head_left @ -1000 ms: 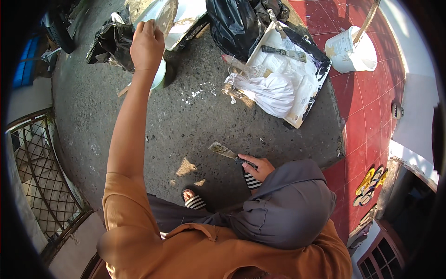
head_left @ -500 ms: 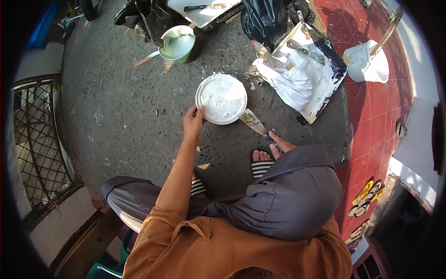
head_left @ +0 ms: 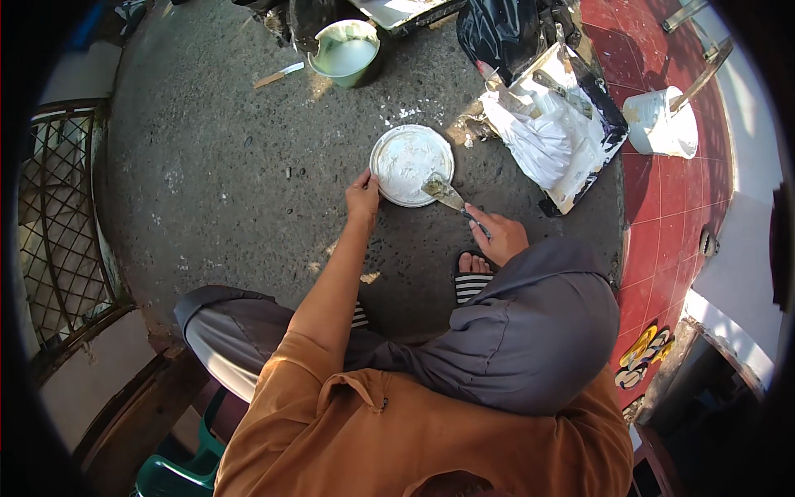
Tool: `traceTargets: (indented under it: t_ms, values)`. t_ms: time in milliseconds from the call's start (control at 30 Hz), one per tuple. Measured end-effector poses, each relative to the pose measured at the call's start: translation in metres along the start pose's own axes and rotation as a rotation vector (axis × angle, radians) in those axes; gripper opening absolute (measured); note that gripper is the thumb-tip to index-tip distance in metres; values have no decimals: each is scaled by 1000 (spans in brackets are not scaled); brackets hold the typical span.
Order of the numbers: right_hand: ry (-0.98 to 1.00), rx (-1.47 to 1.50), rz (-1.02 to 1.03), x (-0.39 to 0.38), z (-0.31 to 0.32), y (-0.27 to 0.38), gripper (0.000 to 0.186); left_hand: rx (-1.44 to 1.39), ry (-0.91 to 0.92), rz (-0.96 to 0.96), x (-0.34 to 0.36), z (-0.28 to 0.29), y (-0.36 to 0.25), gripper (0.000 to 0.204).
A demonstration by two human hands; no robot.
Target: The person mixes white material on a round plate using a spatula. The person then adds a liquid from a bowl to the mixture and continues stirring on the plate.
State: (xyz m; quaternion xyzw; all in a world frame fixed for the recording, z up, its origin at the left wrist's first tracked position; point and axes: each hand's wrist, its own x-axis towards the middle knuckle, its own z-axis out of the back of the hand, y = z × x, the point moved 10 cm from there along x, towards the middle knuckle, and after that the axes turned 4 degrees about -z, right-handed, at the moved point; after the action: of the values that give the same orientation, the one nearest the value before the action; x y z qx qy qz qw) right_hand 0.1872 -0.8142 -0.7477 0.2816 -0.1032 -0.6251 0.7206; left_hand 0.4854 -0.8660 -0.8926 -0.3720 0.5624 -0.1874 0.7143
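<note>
Head view: left hand [head_left: 362, 199] apparently grips a white lid [head_left: 406, 161], right hand [head_left: 502, 237] a scraper [head_left: 450, 198].

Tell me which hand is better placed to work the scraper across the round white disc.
Right, most likely: the right hand grips the scraper by its handle, the blade over the disc's near right edge. The left hand holds the disc's left rim, so it seems better suited to steadying.

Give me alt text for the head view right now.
The left hand holds the rim of a round white lid; the right hand holds a putty knife, its blade over the lid. Beyond, a pale green bucket stands on grey pavement.
</note>
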Motion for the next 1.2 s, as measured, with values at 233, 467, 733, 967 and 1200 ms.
traceTargets:
  t_ms: [233, 467, 733, 967, 1200]
  values:
    - [-121, 38, 69, 30, -15, 31, 36, 272, -129, -337, 25, 16, -13, 38]
    - [-18, -20, 19, 25, 24, 22, 35, 893, 165, -581, 20, -39, -94, 37]
    - [-153, -58, -8, -11, 19, 0, 37, 703, -327, -544, -17, -21, -115, 29]
    - [-168, -64, 38, -3, -10, 18, 40, 1130, -39, -799, -136, -73, -42, 56]
    - [-135, -133, 84, 4, -21, 27, 40, 1266, -19, -780, -112, -76, -6, 57]
